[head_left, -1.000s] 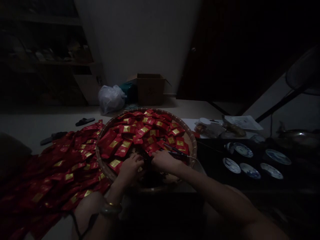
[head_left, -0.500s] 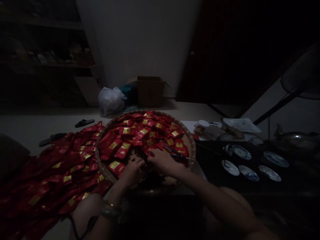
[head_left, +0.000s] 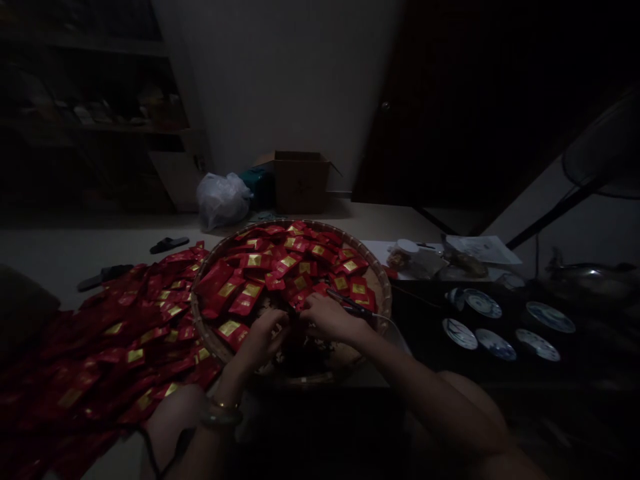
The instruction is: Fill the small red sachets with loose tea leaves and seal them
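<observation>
At the far left, a broad heap of red packets point(head_left: 135, 357) with gold labels spreads low, two dark slippers point(head_left: 170, 245) lying on the floor just beyond it. Next comes a knotted-looking white plastic bag point(head_left: 223, 200) near the wall, then the round woven tray point(head_left: 386, 287), its back and middle crowded with more packets point(head_left: 254, 261). Over its near part the left hand point(head_left: 267, 333), bangles at the wrist, has its fingers curled; whether they grip anything cannot be told in this dimness. Behind the tray stands an open cardboard box point(head_left: 301, 187). The right hand point(head_left: 330, 318) is close beside the left, fingers bent down at the packets' edge, its grip likewise unclear. Just beyond it lies a dark corded tool point(head_left: 353, 306). Rightward, a white-lidded jar point(head_left: 406, 252) precedes five blue-and-white dishes point(head_left: 495, 345) on the black worktop point(head_left: 420, 340).
</observation>
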A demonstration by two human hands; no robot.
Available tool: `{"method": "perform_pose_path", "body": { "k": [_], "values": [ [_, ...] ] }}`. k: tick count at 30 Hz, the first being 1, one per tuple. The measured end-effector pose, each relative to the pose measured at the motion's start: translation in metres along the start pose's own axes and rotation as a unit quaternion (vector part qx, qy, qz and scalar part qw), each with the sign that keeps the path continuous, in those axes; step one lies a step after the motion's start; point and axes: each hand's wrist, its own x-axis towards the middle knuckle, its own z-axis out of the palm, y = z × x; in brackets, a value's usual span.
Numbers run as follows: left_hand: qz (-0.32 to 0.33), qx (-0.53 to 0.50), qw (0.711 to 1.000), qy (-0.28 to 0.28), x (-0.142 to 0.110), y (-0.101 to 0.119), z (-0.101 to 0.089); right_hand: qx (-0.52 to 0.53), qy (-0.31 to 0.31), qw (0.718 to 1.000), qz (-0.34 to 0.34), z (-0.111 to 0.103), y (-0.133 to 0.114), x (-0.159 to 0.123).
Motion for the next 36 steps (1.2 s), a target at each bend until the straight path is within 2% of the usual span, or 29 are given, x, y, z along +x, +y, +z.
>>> {"method": "perform_pose_path", "body": {
  "k": [2,4,6,8,10,15,18,21,22,25,27,30,33,36],
  "values": [
    [-0.006,-0.009,1.000,0.008,0.000,-0.003,0.002,0.023,-0.015,1.000,-0.001,0.005,0.003,0.000],
    [-0.011,-0.016,1.000,0.012,0.000,-0.006,0.003,0.069,0.003,0.997,-0.016,0.011,0.008,0.000],
    [-0.013,-0.021,1.000,0.013,0.000,-0.007,0.004,0.130,0.058,0.989,-0.030,0.016,0.012,0.000],
    [-0.008,-0.024,1.000,0.013,0.001,-0.007,0.005,0.188,0.136,0.973,-0.016,0.020,0.015,0.001],
    [0.003,-0.024,1.000,0.014,0.001,-0.007,0.005,0.220,0.183,0.958,0.001,0.024,0.016,0.006],
    [0.015,-0.018,1.000,0.004,0.003,-0.007,0.003,0.228,0.126,0.965,-0.018,0.027,0.014,0.025],
    [0.012,-0.020,1.000,-0.002,0.003,-0.009,0.001,0.267,0.180,0.947,0.004,0.021,0.019,0.027],
    [0.011,-0.021,1.000,0.006,0.002,-0.010,0.001,0.307,0.249,0.916,0.064,0.010,0.033,0.013],
    [0.010,-0.024,1.000,0.011,0.002,-0.010,0.002,0.305,0.246,0.917,0.080,0.008,0.038,0.006],
    [0.004,-0.040,0.999,0.022,0.002,-0.011,0.002,0.279,0.168,0.943,0.073,0.010,0.047,-0.010],
    [-0.015,-0.058,0.998,0.025,0.001,-0.012,0.004,0.293,0.170,0.938,0.068,0.023,0.043,-0.011],
    [-0.084,-0.098,0.991,0.044,0.002,-0.016,0.009,0.394,0.199,0.895,0.064,0.052,0.030,0.001],
    [-0.158,-0.158,0.971,0.087,0.003,-0.021,0.016,0.511,0.186,0.834,0.092,0.080,0.022,0.018],
    [-0.197,-0.203,0.953,0.109,0.006,-0.024,0.019,0.587,0.225,0.769,0.118,0.095,0.020,0.027]
  ]
}}
